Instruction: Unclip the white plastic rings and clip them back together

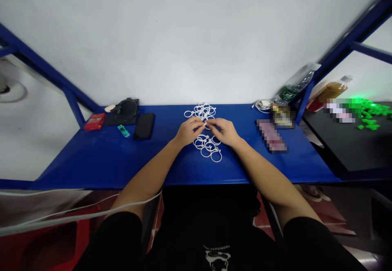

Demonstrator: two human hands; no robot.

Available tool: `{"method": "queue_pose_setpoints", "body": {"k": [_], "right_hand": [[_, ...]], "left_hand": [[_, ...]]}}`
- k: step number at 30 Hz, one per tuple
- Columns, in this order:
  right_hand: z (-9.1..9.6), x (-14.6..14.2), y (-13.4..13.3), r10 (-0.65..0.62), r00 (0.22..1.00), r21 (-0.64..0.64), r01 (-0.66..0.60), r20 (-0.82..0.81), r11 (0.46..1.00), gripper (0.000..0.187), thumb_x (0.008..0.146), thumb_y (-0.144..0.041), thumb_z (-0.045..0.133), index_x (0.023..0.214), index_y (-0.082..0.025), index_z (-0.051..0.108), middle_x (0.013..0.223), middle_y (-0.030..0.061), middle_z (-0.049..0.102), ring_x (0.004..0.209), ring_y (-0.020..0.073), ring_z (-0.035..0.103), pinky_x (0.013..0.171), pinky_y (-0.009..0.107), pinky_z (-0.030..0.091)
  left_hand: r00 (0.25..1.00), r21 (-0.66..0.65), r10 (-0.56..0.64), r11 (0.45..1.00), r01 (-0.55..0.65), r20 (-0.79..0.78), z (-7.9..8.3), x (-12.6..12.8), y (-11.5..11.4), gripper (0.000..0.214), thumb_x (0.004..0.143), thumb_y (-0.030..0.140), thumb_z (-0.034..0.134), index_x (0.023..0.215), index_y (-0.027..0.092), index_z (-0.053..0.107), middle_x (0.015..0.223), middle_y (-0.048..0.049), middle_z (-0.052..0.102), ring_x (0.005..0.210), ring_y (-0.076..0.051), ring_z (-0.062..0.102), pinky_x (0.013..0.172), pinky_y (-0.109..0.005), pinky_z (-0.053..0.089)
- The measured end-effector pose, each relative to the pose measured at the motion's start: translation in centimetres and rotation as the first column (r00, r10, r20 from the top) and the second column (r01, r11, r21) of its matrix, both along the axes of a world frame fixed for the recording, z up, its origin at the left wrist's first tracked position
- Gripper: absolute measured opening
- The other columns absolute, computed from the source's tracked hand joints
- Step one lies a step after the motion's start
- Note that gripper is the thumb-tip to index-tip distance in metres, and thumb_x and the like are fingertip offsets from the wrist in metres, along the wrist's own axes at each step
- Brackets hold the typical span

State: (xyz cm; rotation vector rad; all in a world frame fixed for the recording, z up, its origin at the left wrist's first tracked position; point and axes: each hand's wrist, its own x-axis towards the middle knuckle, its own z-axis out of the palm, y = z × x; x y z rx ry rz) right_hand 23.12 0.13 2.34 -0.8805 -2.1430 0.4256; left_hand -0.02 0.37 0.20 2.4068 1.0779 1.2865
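Observation:
Both my hands meet over the middle of the blue table [92, 156]. My left hand [187, 131] and my right hand [225, 131] pinch a small white plastic ring [206, 124] between their fingertips. Just below the hands lies a cluster of white rings [208, 147] on the table. A second heap of white rings [202, 110] lies beyond the hands, near the wall.
At the left lie a black phone [143, 126], a black pouch [124, 110], a red box [95, 121] and a teal lighter [123, 131]. On the right are a coiled white cable [262, 105], a blurred flat item [272, 135], bottles [295, 83] and green pieces [371, 115].

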Motion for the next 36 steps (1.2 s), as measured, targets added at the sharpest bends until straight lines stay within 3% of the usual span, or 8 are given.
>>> {"method": "queue_pose_setpoints", "body": {"k": [6, 11, 16, 19, 24, 28, 34, 36], "right_hand": [[-0.3, 0.6, 0.7, -0.150, 0.988, -0.087, 0.147, -0.030, 0.985, 0.043, 0.107, -0.032, 0.051, 0.147, -0.022, 0.061, 0.110, 0.0082, 0.079, 0.097, 0.0231, 0.074, 0.091, 0.037, 0.058], [-0.8, 0.4, 1.1, -0.065, 0.996, -0.103, 0.071, 0.055, 0.992, 0.048, 0.106, -0.029, 0.051, 0.153, -0.021, 0.055, 0.118, 0.0099, 0.077, 0.098, 0.0236, 0.072, 0.092, 0.039, 0.058], [-0.9, 0.1, 0.9, 0.076, 0.992, -0.041, -0.072, 0.102, 0.997, 0.036, 0.110, -0.034, 0.048, 0.141, -0.025, 0.065, 0.123, 0.0098, 0.075, 0.111, 0.0243, 0.070, 0.099, 0.041, 0.056], [-0.8, 0.0, 0.7, 0.096, 0.993, -0.024, -0.095, 0.062, 0.995, 0.031, 0.111, -0.036, 0.048, 0.130, -0.024, 0.069, 0.116, 0.0099, 0.077, 0.105, 0.0243, 0.071, 0.093, 0.039, 0.057], [-0.6, -0.1, 0.4, 0.075, 0.997, -0.055, -0.074, 0.027, 0.996, 0.028, 0.110, -0.041, 0.051, 0.122, -0.022, 0.068, 0.101, 0.0069, 0.076, 0.084, 0.0207, 0.069, 0.079, 0.033, 0.054], [-0.5, 0.0, 0.4, 0.047, 0.997, -0.069, -0.043, 0.065, 0.997, 0.026, 0.110, -0.037, 0.051, 0.122, -0.022, 0.068, 0.102, 0.0075, 0.077, 0.087, 0.0215, 0.070, 0.079, 0.032, 0.053], [-0.5, 0.2, 0.6, 0.051, 0.994, -0.097, -0.042, 0.092, 0.994, 0.024, 0.109, -0.034, 0.050, 0.121, -0.022, 0.067, 0.103, 0.0076, 0.077, 0.090, 0.0220, 0.070, 0.081, 0.032, 0.051], [-0.5, 0.1, 0.6, 0.057, 0.995, -0.112, -0.047, 0.086, 0.993, 0.024, 0.109, -0.033, 0.048, 0.121, -0.021, 0.066, 0.103, 0.0074, 0.076, 0.090, 0.0220, 0.070, 0.081, 0.033, 0.051]], "left_hand": [[1.000, 0.007, 0.005, 1.000, -0.005, -0.011, 0.2, -0.1, 0.0, 0.022, 0.105, 0.035, 0.060, 0.101, 0.021, 0.076, 0.105, -0.0082, 0.074, 0.096, -0.020, 0.071, 0.090, -0.038, 0.060], [0.997, 0.004, -0.067, 0.998, 0.067, -0.025, 0.0, 0.0, -0.2, 0.024, 0.102, 0.041, 0.065, 0.091, 0.021, 0.072, 0.099, -0.0080, 0.075, 0.094, -0.020, 0.071, 0.088, -0.037, 0.060], [0.991, -0.062, -0.129, 0.990, 0.127, -0.038, 0.0, -0.1, -0.3, 0.036, 0.104, 0.044, 0.060, 0.079, 0.020, 0.067, 0.083, -0.0041, 0.072, 0.077, -0.016, 0.067, 0.076, -0.032, 0.057], [0.983, -0.089, -0.145, 0.984, 0.155, 0.112, 0.1, 0.2, -0.2, 0.037, 0.106, 0.042, 0.059, 0.080, 0.019, 0.071, 0.082, -0.0036, 0.072, 0.075, -0.015, 0.067, 0.072, -0.029, 0.055], [0.929, -0.127, -0.075, 0.983, 0.129, 0.363, -0.1, 0.7, 0.2, 0.037, 0.105, 0.047, 0.062, 0.086, 0.018, 0.074, 0.099, -0.0064, 0.073, 0.072, -0.012, 0.068, 0.068, -0.027, 0.055], [0.969, -0.189, -0.029, 0.979, 0.077, 0.245, -0.3, 0.3, 0.3, 0.036, 0.105, 0.045, 0.059, 0.085, 0.018, 0.072, 0.080, -0.0017, 0.069, 0.065, -0.011, 0.063, 0.064, -0.025, 0.052], [0.984, -0.299, -0.016, 0.952, 0.069, 0.178, -0.9, 0.1, 0.2, 0.026, 0.104, 0.037, 0.059, 0.117, 0.018, 0.071, 0.085, -0.0018, 0.077, 0.059, -0.011, 0.065, 0.059, -0.023, 0.050], [0.990, -0.293, -0.005, 0.955, 0.046, 0.139, -1.0, 0.1, 0.1, 0.021, 0.102, 0.034, 0.061, 0.111, 0.018, 0.071, 0.079, -0.0006, 0.076, 0.058, -0.011, 0.064, 0.058, -0.023, 0.049]]}}
